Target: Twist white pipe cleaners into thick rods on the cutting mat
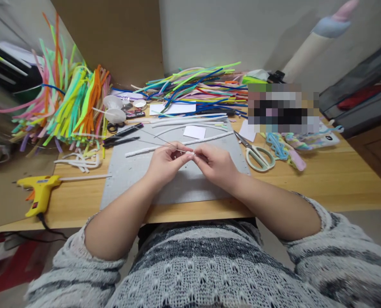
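My left hand [166,164] and my right hand [218,164] meet fingertip to fingertip above the grey cutting mat [129,184]. Both are closed in a pinch on a thin dark wire [155,136], whose two long strands run out to the upper left past my left hand. A small whitish bit shows where the fingertips meet; what it is, I cannot make out. Just beyond the hands, a long white pipe cleaner [137,152] lies slantwise across the mat, partly hidden by my fingers. A small white card [194,132] rests behind it.
Scissors [259,158] lie right of the mat. At the left are a yellow glue gun [41,190], short white pipe cleaner pieces [79,161] and black pens [123,137]. Colourful pipe cleaners stand bunched [71,107] at the left and lie piled [197,85] along the back.
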`<state>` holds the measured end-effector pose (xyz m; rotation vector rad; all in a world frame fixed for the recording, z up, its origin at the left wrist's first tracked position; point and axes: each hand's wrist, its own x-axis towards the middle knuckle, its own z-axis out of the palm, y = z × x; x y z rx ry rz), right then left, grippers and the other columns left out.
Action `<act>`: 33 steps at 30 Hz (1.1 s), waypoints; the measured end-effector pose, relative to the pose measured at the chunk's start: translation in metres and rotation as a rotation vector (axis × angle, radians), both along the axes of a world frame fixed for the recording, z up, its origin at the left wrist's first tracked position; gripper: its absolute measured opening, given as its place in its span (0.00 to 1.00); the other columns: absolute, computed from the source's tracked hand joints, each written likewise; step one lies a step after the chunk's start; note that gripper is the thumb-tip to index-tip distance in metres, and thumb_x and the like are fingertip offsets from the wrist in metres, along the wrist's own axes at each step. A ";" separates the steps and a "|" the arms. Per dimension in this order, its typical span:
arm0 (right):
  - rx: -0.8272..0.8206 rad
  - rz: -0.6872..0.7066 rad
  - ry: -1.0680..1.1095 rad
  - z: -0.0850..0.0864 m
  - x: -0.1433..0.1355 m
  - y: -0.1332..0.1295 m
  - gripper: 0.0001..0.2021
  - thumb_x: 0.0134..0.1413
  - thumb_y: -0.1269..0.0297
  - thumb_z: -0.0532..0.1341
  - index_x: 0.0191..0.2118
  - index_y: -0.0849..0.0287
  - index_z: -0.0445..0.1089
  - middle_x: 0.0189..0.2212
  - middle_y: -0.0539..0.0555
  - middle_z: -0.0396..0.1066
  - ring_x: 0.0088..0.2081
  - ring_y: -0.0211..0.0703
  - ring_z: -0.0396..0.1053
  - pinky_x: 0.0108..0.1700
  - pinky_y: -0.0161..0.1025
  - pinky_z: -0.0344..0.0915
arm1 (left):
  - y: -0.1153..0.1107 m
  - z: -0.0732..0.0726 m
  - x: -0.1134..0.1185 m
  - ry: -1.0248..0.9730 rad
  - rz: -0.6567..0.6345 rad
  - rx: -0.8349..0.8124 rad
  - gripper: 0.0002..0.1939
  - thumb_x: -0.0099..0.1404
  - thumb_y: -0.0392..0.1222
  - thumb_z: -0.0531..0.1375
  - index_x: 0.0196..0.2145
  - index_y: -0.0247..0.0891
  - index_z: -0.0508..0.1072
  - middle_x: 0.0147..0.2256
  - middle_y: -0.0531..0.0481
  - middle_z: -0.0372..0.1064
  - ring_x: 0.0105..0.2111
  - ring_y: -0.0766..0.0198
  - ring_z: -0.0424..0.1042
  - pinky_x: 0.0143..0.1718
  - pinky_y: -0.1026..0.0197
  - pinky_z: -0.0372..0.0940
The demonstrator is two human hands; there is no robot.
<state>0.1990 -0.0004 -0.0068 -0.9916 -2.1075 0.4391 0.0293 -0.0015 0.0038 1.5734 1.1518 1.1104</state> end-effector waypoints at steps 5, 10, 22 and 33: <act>-0.086 0.030 0.050 0.004 0.002 0.002 0.10 0.59 0.59 0.54 0.32 0.60 0.66 0.22 0.48 0.64 0.25 0.34 0.60 0.29 0.32 0.55 | 0.002 0.006 -0.006 -0.012 -0.083 0.035 0.13 0.53 0.49 0.65 0.32 0.36 0.76 0.30 0.46 0.73 0.27 0.66 0.68 0.28 0.64 0.62; -0.164 0.064 0.059 0.007 0.002 -0.001 0.12 0.61 0.59 0.52 0.33 0.60 0.66 0.23 0.49 0.66 0.26 0.34 0.63 0.31 0.33 0.56 | 0.003 0.006 -0.008 -0.105 -0.126 -0.027 0.14 0.51 0.49 0.67 0.32 0.36 0.76 0.30 0.46 0.73 0.27 0.65 0.69 0.28 0.63 0.63; -1.383 0.557 0.532 0.025 0.008 0.009 0.12 0.58 0.59 0.54 0.29 0.62 0.62 0.14 0.41 0.53 0.12 0.26 0.48 0.13 0.24 0.44 | 0.003 0.008 -0.007 -0.256 -0.247 0.027 0.08 0.54 0.42 0.66 0.31 0.36 0.77 0.30 0.47 0.72 0.32 0.65 0.71 0.35 0.64 0.64; -0.743 0.097 0.286 0.017 -0.006 -0.002 0.09 0.52 0.60 0.60 0.34 0.60 0.63 0.19 0.43 0.61 0.15 0.27 0.56 0.16 0.27 0.51 | 0.003 0.001 0.000 -0.114 -0.023 -0.069 0.12 0.53 0.46 0.64 0.23 0.33 0.72 0.23 0.51 0.68 0.25 0.68 0.66 0.27 0.65 0.60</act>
